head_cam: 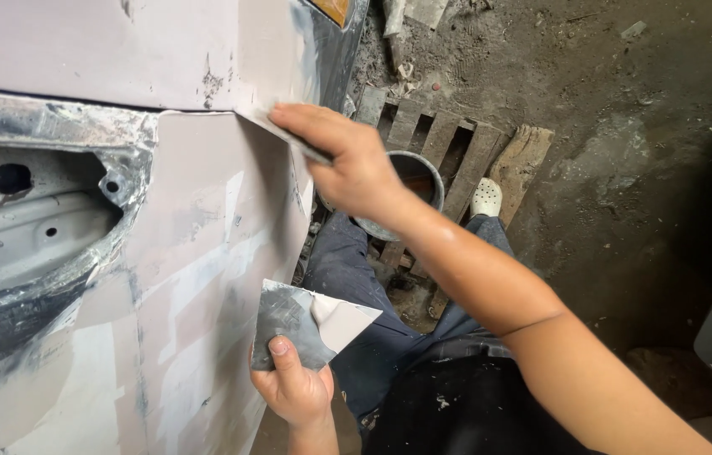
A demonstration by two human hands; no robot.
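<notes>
I see my right hand (356, 164) pinching a thin flat spreader (288, 139) against the car panel (204, 244), which is matte pinkish-grey filler, patchy and scuffed. My left hand (293, 388) grips a smeared metal mixing board (309, 324) holding a dab of pale putty. Beyond, a round bucket (419, 173) sits on a wooden pallet (465, 147).

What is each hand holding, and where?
Left hand grips a filler-smeared board by its lower corner. Right hand presses a spreader by its back edge.
</notes>
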